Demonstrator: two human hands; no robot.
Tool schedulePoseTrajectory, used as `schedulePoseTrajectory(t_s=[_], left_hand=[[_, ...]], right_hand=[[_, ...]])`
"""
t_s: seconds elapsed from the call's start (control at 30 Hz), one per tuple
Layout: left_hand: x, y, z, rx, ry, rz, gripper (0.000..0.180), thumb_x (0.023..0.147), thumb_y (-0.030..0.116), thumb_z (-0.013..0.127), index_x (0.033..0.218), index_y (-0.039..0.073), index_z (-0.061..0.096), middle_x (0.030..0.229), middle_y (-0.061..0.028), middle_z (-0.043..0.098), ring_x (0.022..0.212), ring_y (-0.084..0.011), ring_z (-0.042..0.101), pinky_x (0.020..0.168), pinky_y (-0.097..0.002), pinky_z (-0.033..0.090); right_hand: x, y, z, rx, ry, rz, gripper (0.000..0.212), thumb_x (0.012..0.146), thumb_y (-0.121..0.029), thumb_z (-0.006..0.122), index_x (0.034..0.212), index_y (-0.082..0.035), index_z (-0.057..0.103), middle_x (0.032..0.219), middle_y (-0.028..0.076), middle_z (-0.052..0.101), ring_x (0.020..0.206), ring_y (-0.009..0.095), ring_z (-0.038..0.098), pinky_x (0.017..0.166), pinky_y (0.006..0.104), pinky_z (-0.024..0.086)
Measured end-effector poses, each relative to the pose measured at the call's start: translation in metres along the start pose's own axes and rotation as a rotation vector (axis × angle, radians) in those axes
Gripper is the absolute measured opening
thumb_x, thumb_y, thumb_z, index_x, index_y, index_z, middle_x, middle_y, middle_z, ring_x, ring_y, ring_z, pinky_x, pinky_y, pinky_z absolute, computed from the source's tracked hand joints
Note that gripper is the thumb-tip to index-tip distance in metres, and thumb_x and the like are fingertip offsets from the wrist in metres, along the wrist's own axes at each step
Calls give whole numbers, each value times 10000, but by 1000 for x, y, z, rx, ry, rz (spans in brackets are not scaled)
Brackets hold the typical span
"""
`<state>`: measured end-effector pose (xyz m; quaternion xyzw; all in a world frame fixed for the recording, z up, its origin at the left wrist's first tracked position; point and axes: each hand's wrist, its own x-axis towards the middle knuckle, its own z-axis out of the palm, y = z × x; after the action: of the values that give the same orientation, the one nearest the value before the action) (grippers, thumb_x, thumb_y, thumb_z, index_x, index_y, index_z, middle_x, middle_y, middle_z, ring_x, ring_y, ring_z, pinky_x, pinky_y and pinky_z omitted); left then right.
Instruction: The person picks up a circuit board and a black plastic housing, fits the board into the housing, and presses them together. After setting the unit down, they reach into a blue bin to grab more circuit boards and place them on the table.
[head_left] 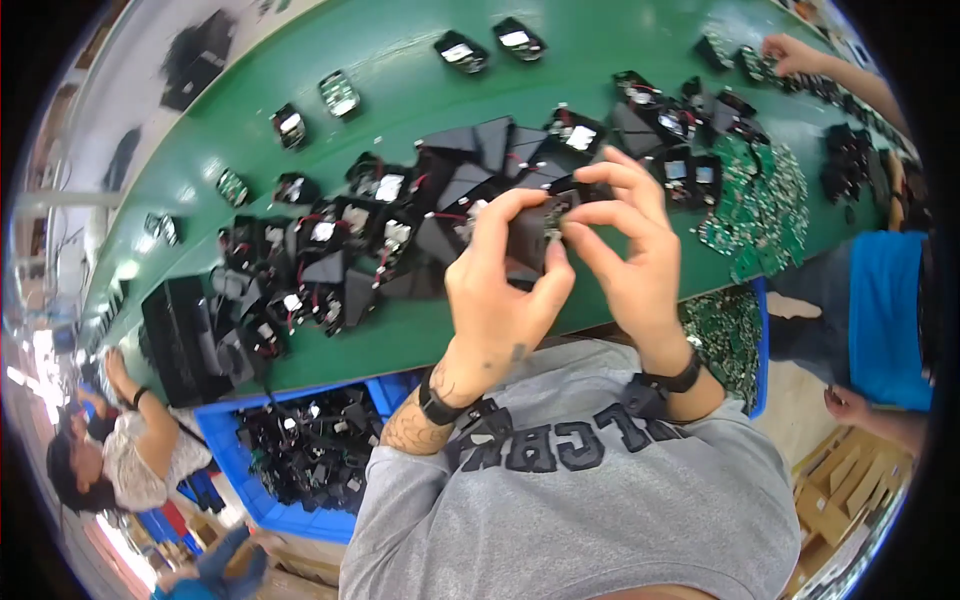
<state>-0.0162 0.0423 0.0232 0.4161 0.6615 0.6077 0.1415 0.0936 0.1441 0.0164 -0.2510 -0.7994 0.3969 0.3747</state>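
Head view, only one. Left hand (pixel 495 300) half curled, forefinger and thumb pinching a dark casing (pixel 527 232); right hand (pixel 635 248) also half curled, thumb and forefinger closed in at a small circuit board (pixel 555 216) on the casing's right side, other fingers bent loosely above. Whether the right pinches the board or only touches it, can't tell.

Casing is up off the green table (pixel 600 325), in front of the chest, between both hands. Board's long axis runs roughly away from the wearer, far end leaning a bit right; which end is its front, can't tell, fingers cover too much.

Counts: one casing in hand, one board on it. Far side of table, set apart: three black units (pixel 462 52), two pale-green board units (pixel 340 93), plus one small unit (pixel 162 228) further left, kind unclear. Heap of black casings (pixel 323 268) left of the hands, overlapping, no count. One pile of green boards (pixel 757 205) to the right, no count. One black box (pixel 178 340) at left. Two blue bins (pixel 235 485) below the table edge. One co-worker's hand (pixel 788 54) over parts, far right.
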Motion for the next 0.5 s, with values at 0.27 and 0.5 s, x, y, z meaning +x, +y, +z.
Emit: schedulePoseTrajectory(t_s=[0.27,0.5], left_hand=[[1,-17,18,-111,17,-59,378,848,7,639,1204,-12,512,1101,-97,608,920,-137,627,765,-252,537],[19,-24,17,-519,-133,-297,442,914,-34,545,1305,13,345,1142,-143,559,1000,-181,610,866,-328,560]], right_hand=[[-9,22,10,271,54,36,179,761,31,707,923,-39,733,1251,106,570,1307,293,420,1092,441,336],[-22,20,-19,-13,-267,-30,585,738,-121,736,1302,-138,584,1391,137,459,1343,362,345,1100,480,298]])
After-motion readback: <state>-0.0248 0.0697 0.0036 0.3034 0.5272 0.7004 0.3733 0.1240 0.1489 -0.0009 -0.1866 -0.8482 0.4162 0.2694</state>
